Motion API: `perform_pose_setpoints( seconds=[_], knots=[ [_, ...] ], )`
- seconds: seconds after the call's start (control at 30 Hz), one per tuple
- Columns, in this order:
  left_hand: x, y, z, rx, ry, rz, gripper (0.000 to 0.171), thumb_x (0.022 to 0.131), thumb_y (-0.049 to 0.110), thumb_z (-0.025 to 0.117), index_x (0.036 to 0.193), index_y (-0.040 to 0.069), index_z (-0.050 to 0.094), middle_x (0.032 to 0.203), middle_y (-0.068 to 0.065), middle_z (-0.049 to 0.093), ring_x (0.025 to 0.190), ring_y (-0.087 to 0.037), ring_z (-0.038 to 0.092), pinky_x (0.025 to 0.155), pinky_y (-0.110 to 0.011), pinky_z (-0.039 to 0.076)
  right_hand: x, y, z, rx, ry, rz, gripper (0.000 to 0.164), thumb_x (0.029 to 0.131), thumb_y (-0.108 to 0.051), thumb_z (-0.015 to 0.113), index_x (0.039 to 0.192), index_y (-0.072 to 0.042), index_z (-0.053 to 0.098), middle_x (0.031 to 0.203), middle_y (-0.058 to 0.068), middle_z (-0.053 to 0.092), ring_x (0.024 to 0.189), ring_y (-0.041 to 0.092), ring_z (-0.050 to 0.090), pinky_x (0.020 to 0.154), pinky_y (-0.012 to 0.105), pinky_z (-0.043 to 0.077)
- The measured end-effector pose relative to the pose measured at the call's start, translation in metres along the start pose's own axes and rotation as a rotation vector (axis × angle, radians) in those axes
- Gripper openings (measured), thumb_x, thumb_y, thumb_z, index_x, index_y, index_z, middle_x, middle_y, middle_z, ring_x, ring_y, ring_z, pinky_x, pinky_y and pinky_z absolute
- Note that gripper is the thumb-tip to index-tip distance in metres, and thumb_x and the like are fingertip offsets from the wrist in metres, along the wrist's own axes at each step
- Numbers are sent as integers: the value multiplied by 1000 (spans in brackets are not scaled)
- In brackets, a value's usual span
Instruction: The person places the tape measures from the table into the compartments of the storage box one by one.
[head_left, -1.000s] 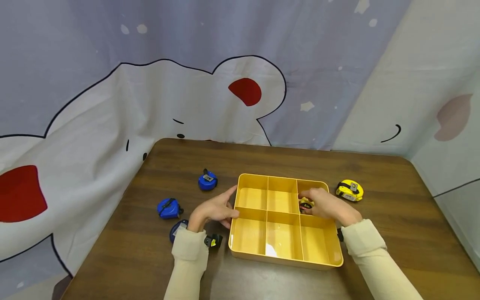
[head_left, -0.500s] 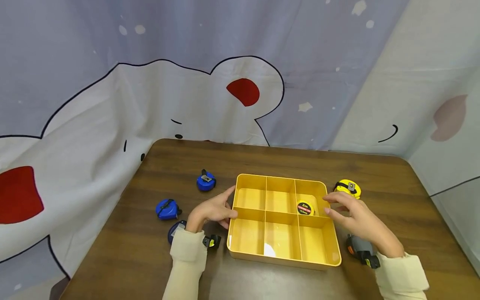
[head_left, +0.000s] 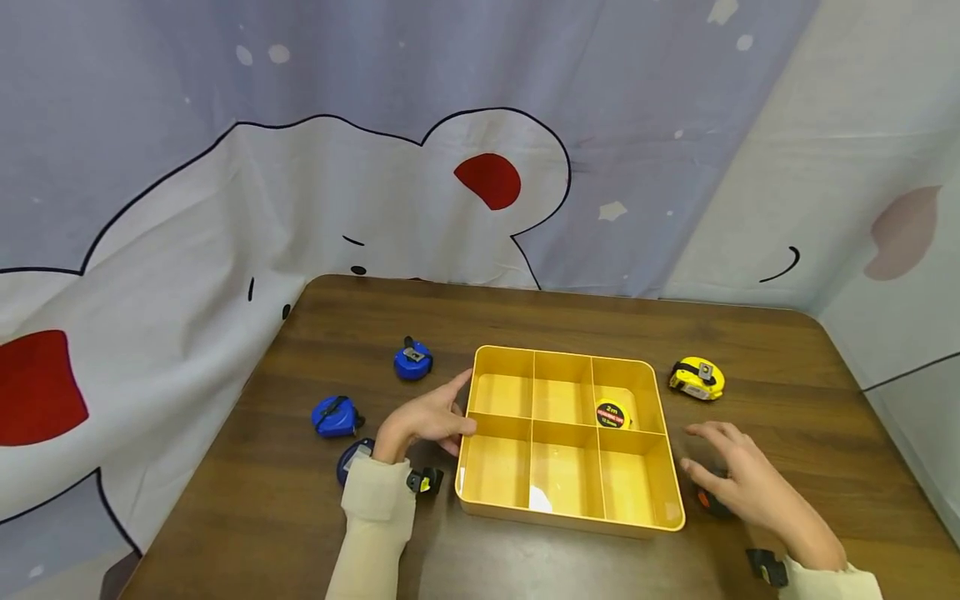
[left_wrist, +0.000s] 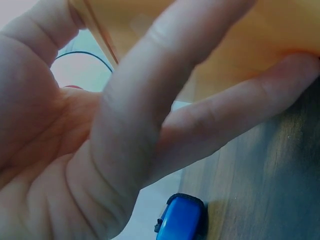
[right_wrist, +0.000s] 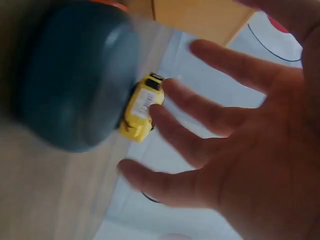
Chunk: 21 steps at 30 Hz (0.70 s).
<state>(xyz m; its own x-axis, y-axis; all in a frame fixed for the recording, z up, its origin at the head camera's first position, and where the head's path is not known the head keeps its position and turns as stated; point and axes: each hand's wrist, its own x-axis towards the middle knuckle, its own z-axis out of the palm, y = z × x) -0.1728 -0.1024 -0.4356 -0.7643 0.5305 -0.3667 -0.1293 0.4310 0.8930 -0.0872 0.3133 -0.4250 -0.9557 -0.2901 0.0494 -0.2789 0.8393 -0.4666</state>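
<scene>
A yellow box with compartments [head_left: 567, 430] sits on the table. My left hand [head_left: 427, 419] holds its left side, thumb over the rim and fingers along the outer wall; those fingers [left_wrist: 215, 120] show nearly straight in the left wrist view. Inside the back right compartment lies a small round yellow tape measure [head_left: 612, 414] with a "2m" label. To the right of the box my right hand [head_left: 750, 483] hovers with fingers spread, holding nothing. Below it is a dark grey tape measure [right_wrist: 82, 75] with an orange part, mostly hidden by the hand in the head view.
A yellow tape measure [head_left: 697, 378] lies behind the right hand. Left of the box are two blue tape measures, one farther back [head_left: 413, 361] and one nearer the table's left edge [head_left: 335, 416]. A dark blue one [head_left: 351, 458] is partly under the left wrist. A printed curtain [head_left: 375, 200] hangs behind.
My right hand has let go of the small yellow tape measure in the back right compartment and moved out to the right, over the dark grey one. The left hand stays put.
</scene>
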Motion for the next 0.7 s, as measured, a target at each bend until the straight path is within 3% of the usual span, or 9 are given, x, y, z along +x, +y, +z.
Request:
perform_pose_setpoints(
  seconds=[0.13,0.3,0.47,0.7],
  knots=[
    [0,1,0,-5,-7,4,96,79,2,61,148,17,-3,79,-17,67,60,-25,64,55,-40,55,-11,9,7,-37,-100,95,56,76,-28,72,122,-2,52,120,28,41,101,49,38,73,60,37],
    [1,1,-1,5,-8,-7,96,79,2,61,148,18,-3,79,-17,67,61,-25,65,56,-40,55,-18,19,15,-53,-162,178,60,70,-19,75,123,-2,51,114,28,43,92,44,41,67,48,39],
    [1,1,-1,11,-11,4,96,79,3,61,148,16,-4,77,-15,67,60,-25,64,55,-39,55,-18,22,15,-62,-209,224,63,68,-16,75,124,-4,50,111,29,41,89,43,40,65,44,38],
    [1,1,0,4,-17,2,96,79,4,62,148,17,-4,77,-14,67,59,-26,64,55,-39,55,-15,26,9,-68,-275,235,61,68,-24,77,121,-5,52,106,26,45,83,39,46,63,42,42]
  ],
)
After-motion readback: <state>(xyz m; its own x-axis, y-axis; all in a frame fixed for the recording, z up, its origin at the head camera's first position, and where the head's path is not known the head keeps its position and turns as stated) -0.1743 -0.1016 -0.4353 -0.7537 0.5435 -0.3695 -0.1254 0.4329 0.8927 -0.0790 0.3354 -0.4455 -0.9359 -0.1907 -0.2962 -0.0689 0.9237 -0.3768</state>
